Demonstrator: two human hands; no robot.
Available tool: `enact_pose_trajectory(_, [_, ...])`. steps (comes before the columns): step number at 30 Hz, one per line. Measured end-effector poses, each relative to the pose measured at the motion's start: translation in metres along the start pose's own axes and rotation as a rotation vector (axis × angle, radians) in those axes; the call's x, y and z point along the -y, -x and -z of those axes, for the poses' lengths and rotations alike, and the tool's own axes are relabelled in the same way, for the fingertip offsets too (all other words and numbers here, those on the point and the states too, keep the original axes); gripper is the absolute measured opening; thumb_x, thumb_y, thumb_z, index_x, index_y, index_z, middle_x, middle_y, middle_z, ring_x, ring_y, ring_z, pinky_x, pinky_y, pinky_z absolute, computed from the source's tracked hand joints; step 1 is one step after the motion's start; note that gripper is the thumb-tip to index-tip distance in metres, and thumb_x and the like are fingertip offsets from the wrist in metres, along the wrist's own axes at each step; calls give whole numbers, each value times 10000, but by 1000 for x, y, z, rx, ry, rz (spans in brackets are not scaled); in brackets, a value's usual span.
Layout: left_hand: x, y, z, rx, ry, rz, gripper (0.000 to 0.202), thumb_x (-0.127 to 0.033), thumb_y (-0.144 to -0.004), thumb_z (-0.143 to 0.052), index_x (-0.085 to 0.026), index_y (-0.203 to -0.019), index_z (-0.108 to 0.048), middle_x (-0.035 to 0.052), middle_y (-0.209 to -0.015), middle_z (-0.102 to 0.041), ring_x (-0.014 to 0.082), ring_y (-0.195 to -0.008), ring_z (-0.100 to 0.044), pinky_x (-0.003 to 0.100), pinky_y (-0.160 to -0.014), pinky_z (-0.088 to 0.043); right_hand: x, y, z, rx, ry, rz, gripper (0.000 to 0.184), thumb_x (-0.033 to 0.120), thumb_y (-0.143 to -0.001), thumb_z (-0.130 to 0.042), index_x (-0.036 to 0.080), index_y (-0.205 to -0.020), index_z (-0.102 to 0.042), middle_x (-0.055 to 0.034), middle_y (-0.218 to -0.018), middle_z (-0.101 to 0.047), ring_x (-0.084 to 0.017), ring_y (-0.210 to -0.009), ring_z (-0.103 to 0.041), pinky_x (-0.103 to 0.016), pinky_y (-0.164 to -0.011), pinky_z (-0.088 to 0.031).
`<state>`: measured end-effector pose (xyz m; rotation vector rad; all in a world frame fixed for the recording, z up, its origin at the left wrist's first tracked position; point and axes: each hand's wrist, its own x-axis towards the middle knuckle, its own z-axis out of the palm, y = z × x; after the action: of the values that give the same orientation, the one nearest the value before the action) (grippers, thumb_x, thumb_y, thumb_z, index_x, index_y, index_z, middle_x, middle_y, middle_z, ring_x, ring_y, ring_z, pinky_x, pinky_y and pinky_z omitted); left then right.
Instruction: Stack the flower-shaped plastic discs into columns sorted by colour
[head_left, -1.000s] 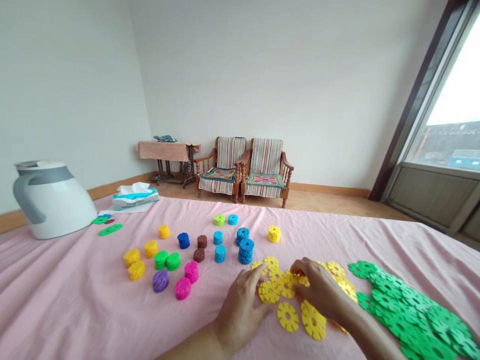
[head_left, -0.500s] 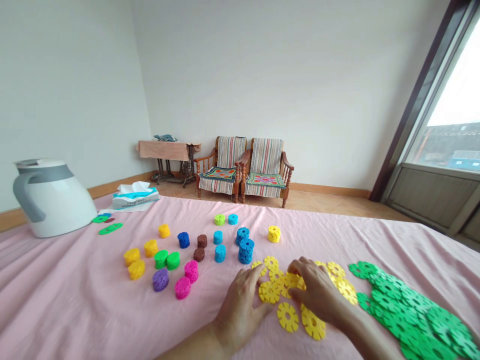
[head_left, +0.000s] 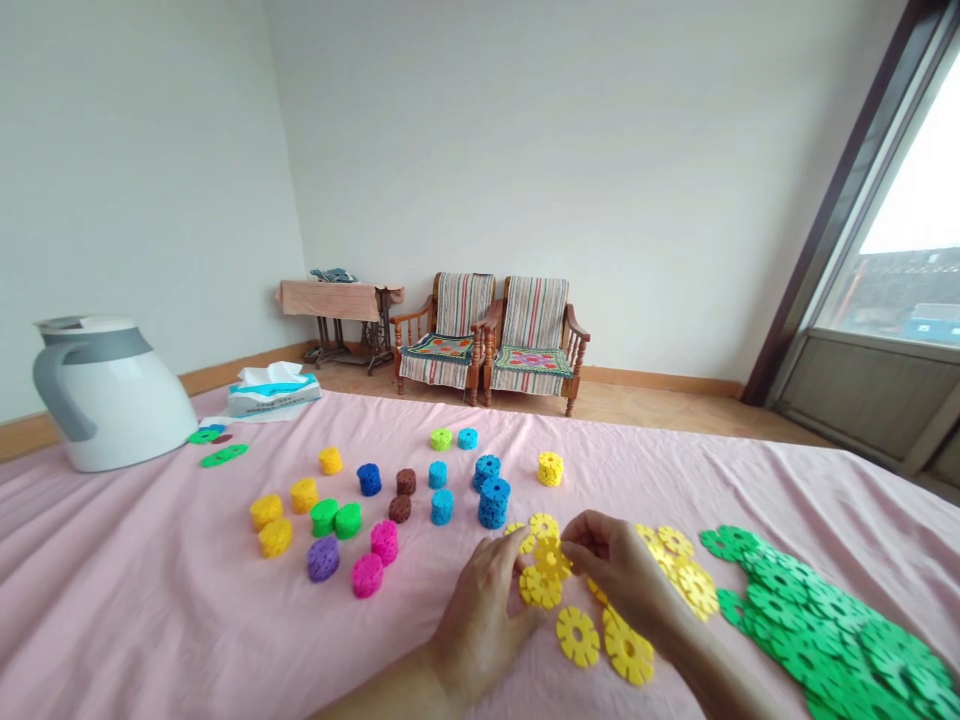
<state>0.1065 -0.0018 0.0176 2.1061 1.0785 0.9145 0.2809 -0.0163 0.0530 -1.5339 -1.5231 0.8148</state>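
My right hand [head_left: 626,570] pinches a yellow snowflake disc [head_left: 555,556] by its edge, tilted above other yellow discs. My left hand [head_left: 484,595] rests on the cloth just left of them. Its thumb and fingers are apart, curved beside a yellow disc [head_left: 540,587], and it holds nothing that I can see. Two more flat discs lie nearer me, a single one [head_left: 577,636] and one overlapping others [head_left: 628,648]. Further yellow discs [head_left: 694,585] lie right of my right hand, which hides part of the spread.
A heap of green discs [head_left: 832,620] spreads at the right. Small stacks stand leftward and behind: blue [head_left: 493,503], yellow [head_left: 550,469], pink [head_left: 367,576], purple [head_left: 323,559]. A white jug [head_left: 124,405] and a tissue box [head_left: 274,395] stand at far left on the pink cloth [head_left: 225,620].
My right hand has moved a little left and lifted, now with a yellow disc between its fingertips. My left hand has stayed nearly still. The view has shifted slightly.
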Motion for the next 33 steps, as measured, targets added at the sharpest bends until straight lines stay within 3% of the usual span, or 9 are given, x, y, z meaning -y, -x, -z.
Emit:
enact_pose_trajectory(4, [0, -1, 0, -5, 1, 2, 637, -65, -637, -615, -204, -1242, -470, 61, -1112, -586, 220, -1014, -528, 399, -941, -424, -5, 3, -15, 0, 117, -1, 86, 169, -691, -474, 180, -643, -545, 23, -545, -553, -108, -528, -507, -209, -491, -344])
enact_pose_trajectory(8, [-1, 0, 0, -18, -3, 6, 607, -89, -639, -622, -210, -1220, -495, 67, -1113, -590, 241, -1037, -522, 412, -933, -426, -4, 6, -11, -84, 349, 56, 139, 160, -719, -440, 192, -652, -558, 10, -575, -575, -125, -550, -522, -227, -521, -334])
enact_pose_trajectory(13, [-1, 1, 0, -18, 5, 0, 621, -98, -650, -611, -213, -1244, -471, 65, -1097, -592, 225, -996, -537, 401, -925, -432, -4, 12, -9, -73, 549, 74, 178, 120, -725, -414, 199, -726, -573, -16, -633, -618, -155, -633, -573, -243, -587, -347])
enact_pose_trajectory(25, [-3, 1, 1, -30, -30, -2, 589, -118, -650, -592, -196, -1222, -475, 78, -1088, -591, 240, -1007, -530, 409, -911, -436, -9, 14, -18, -57, 510, 103, 170, 121, -740, -405, 208, -746, -551, -10, -664, -614, -153, -645, -569, -235, -576, -357])
enact_pose_trajectory(29, [-7, 3, 5, -135, -34, -65, 520, -64, -655, -522, -196, -1156, -489, 61, -1003, -589, 207, -928, -549, 366, -848, -460, -9, 15, -18, -25, 473, 178, 205, 106, -718, -438, 208, -833, -575, -21, -779, -629, -154, -707, -575, -255, -654, -405])
enact_pose_trajectory(33, [-8, 2, 13, -320, -44, -164, 413, -69, -726, -469, -188, -1122, -477, 51, -953, -575, 188, -906, -546, 345, -823, -451, -5, 20, -19, 93, 431, 359, 409, 112, -698, -523, 210, -1092, -563, -71, -1103, -593, -203, -1027, -513, -326, -899, -384])
